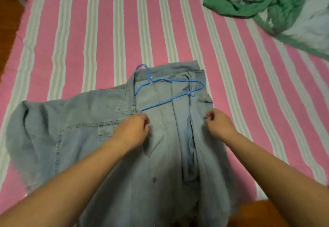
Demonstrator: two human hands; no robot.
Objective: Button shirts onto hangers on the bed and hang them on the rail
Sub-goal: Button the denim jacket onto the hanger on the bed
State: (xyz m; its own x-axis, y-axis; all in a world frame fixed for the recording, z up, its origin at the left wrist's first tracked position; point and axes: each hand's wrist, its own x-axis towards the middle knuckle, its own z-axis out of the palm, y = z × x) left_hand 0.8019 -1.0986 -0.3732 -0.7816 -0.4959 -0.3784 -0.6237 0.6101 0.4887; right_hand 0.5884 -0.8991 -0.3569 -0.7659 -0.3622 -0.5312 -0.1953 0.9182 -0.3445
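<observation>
Since the denim shirt [74,134] lies open on the bed [99,31] w/ the blue wire hanger [169,91] on its collar area, left hand [131,130] & right hand [219,123] each pinch a front edge—soft, floppy, prob. mid-weight, so grip plackets near buttons.

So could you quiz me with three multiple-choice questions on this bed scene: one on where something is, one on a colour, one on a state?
1. Where does the hanger lie?
A. On the open denim shirt
B. On the floor
C. On the green cloth

2. What colour is the hanger?
A. Red
B. Blue
C. White

3. How is the shirt front?
A. Buttoned to the top
B. Lying open
C. Zipped shut

Answers: 1 A, the hanger rests on the shirt's inner side near the collar. 2 B, its wire is plainly blue. 3 B, the left hand and right hand each pinch a front edge, with a gap between.
</observation>
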